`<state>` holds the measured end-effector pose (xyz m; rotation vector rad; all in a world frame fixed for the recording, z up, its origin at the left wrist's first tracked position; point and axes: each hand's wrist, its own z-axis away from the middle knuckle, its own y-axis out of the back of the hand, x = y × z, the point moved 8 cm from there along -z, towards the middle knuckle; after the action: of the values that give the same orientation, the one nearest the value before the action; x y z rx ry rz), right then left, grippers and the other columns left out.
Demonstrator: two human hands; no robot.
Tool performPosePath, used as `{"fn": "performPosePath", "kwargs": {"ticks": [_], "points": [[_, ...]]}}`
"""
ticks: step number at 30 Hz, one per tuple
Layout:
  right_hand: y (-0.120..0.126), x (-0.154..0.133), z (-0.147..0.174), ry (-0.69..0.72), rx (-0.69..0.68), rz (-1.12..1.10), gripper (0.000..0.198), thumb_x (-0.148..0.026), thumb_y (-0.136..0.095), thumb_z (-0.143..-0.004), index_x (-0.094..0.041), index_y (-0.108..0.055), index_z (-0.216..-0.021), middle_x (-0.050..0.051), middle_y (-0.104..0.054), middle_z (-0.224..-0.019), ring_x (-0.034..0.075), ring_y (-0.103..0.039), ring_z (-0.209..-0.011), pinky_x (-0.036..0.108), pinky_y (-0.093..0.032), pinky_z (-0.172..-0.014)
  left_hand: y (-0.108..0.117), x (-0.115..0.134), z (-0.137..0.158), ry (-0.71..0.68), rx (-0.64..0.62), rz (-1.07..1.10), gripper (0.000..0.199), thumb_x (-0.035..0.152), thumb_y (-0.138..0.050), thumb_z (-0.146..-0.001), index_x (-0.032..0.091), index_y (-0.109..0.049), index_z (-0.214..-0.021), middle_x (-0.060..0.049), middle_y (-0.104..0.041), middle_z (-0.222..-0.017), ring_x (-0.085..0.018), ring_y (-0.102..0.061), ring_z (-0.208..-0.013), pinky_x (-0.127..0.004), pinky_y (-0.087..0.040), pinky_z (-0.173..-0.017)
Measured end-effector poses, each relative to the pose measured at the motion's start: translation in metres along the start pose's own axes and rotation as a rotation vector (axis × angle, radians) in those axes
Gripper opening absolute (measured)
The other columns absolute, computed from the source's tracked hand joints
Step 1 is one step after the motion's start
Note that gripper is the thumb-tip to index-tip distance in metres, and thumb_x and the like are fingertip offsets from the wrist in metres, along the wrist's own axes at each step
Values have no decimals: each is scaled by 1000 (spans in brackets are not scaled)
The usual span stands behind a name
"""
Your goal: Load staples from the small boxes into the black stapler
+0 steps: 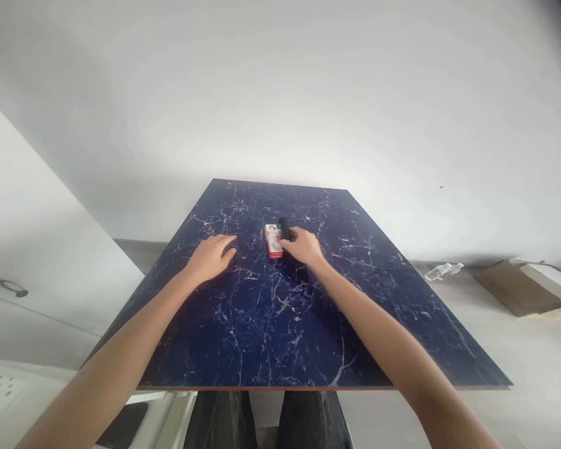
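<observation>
A small red and white box (274,242), much like a cigarette pack, lies on the dark blue marbled table (262,324). My right hand (305,245) is closed around a small black object (284,227) just to the right of the box. Motion blurs that object, so its kind is unclear; the thumb is over or against the box's right edge, and I cannot tell whether it touches. To the left of the box, my left hand (212,255) lies low over the tabletop with its fingers stretched out and nothing in them.
Behind the table rises a pale wall (280,93). On the floor at right are a clear plastic bottle (444,271) and an opened cardboard box (518,288). A white door with a dark handle (4,285) stands at left. My legs (266,421) are below the front edge.
</observation>
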<state>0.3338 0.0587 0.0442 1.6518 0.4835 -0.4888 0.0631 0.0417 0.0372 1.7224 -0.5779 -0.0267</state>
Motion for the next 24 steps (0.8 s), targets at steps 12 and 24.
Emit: {"fn": "performPosePath", "kwargs": {"ticks": [12,24], "points": [[-125,-137,-20,64,-124,-335,57,-57,-56,-94,-14,-61,-130,20,-68,-128,34,-65,-120,47,-49,-104,30,-104,-3,365,-82,254,40,43,-49,-95,28,-72,-125,-7,-74,-126,-32,-70,-112,-39,-55,-91],[-157,-128,-70,300,-426,-538,55,-3,-49,-83,-22,-65,-132,4,-70,-134,17,-65,-121,28,-47,-108,19,-89,8,238,-321,627,75,62,-82,-69,28,-68,-134,-11,-65,-140,-33,-74,-103,-46,-56,-95]]}}
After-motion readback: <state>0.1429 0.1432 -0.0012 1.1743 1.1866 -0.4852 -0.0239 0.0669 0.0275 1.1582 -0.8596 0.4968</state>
